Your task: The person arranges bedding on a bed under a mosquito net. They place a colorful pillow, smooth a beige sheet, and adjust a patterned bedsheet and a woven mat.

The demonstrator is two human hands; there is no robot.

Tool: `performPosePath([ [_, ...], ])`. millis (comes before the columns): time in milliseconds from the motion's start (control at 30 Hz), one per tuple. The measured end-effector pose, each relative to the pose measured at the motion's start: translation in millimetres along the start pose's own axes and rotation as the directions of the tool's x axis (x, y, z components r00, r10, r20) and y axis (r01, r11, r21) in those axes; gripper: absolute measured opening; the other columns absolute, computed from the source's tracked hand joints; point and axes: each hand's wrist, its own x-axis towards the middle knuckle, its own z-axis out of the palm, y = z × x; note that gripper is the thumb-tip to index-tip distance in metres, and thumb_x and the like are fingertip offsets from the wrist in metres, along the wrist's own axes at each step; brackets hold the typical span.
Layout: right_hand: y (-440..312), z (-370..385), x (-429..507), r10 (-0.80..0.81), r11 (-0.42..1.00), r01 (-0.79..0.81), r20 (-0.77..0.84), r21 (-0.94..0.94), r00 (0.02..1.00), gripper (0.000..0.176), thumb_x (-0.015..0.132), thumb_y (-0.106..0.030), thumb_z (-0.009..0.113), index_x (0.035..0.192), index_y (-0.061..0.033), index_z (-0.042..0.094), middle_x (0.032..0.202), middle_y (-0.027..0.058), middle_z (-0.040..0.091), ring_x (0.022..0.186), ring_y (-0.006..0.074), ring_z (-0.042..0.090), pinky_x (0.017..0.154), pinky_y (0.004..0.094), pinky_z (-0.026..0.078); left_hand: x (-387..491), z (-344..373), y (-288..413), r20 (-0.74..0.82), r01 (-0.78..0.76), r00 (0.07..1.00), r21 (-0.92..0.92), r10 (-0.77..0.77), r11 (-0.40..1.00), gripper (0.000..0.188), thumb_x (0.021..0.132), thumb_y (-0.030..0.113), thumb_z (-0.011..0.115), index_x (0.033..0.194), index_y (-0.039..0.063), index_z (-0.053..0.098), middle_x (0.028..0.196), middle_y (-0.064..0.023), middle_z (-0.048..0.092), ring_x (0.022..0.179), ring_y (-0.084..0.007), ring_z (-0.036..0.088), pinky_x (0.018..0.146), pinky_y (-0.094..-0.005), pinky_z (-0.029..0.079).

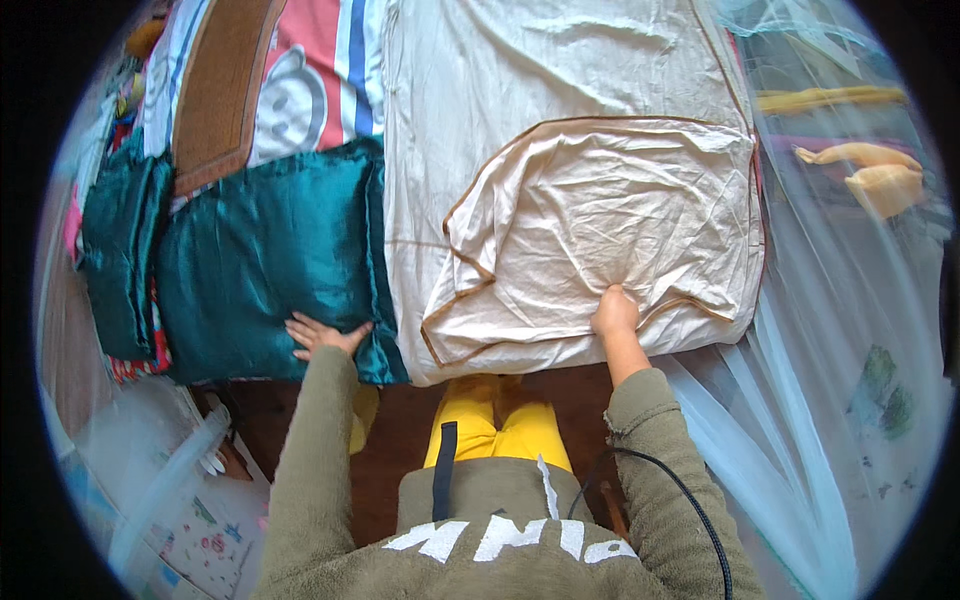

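Note:
My left hand point(327, 337), its fingers spread, rests on a teal satin pillow point(262, 262) near its lower right corner. Across from it, my right hand point(616, 311) is closed on a cream cloth with brown edging point(600, 217), gathering creases towards the fist. That cloth lies rumpled over a pale sheet or cover point(465, 90) spread on the bed. Its brown edge folds unevenly at the lower left. The fingertips of my right hand are hidden from the camera.
Another teal satin item point(124, 255) lies at the far left. Beyond the pillow are a brown woven mat point(221, 90) and a cartoon-print cloth point(322, 75). Sheer netting point(810, 300) hangs at the right and lower left. A black cable point(690, 491) crosses my right sleeve.

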Motion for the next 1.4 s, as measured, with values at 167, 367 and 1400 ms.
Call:
performPosePath([
  [167, 5.1, -1.1, 1.2, 0.015, 1.000, -0.016, 0.038, 0.025, 0.999, 0.034, 0.082, -0.010, 0.064, 0.111, 0.0043, 0.051, 0.098, 0.0228, 0.070, 0.094, 0.0358, 0.070, 0.082, 0.0410, 0.055, -54.4, -18.9, 26.9, -0.532, -0.775, 0.600, -0.199, 0.598, 0.600, 0.084, 0.080, 0.036, 0.075, 0.144, -0.001, 0.035, 0.150, -0.0290, 0.029, 0.141, -0.0418, 0.027, 0.115, -0.0490, 0.024],
  [367, 8.4, 15.9, 10.4, -0.013, 1.000, 0.013, 0.006, 0.004, 1.000, 0.039, 0.078, -0.011, 0.065, 0.109, 0.0058, 0.051, 0.092, 0.0215, 0.071, 0.088, 0.0333, 0.071, 0.076, 0.0412, 0.057, -63.9, -3.6, 173.7, -0.278, -0.688, 0.691, -0.534, 0.667, 0.491, 0.070, 0.081, 0.034, 0.076, 0.134, -0.001, 0.047, 0.126, -0.0240, 0.051, 0.117, -0.0346, 0.053, 0.101, -0.0378, 0.043],
  [1400, 2.2, 50.4, 30.1, 0.241, 0.878, -0.292, 0.176, 0.380, 0.954, 0.035, 0.093, -0.024, 0.052, 0.111, 0.0057, 0.057, 0.108, 0.0277, 0.067, 0.100, 0.0359, 0.068, 0.079, 0.0503, 0.055, -122.5, 68.4, 65.9, 0.000, -0.871, 0.430, 0.265, 0.903, 0.415, 0.100, 0.076, 0.049, 0.071, 0.153, 0.009, 0.022, 0.161, -0.0211, 0.002, 0.149, -0.0414, -0.002, 0.114, -0.0655, 0.002],
])
